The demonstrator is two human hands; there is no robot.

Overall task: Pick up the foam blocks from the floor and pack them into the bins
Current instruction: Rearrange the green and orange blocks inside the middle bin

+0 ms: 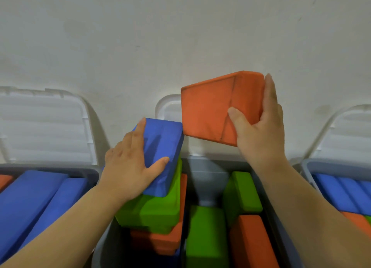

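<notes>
While both hands hold foam over the middle bin point(206, 167), packing is in its placing step.

Left hand point(128, 167) grips a blue block point(162, 145) sitting tilted atop the green block point(160, 211) of a stack on the bin's left side; right hand point(261, 131) clasps an orange block point(208, 111) in the air above the bin's back. Next, I judge, the blue one needs squaring on its stack, and the orange one lowering into the free gap at the back.
</notes>
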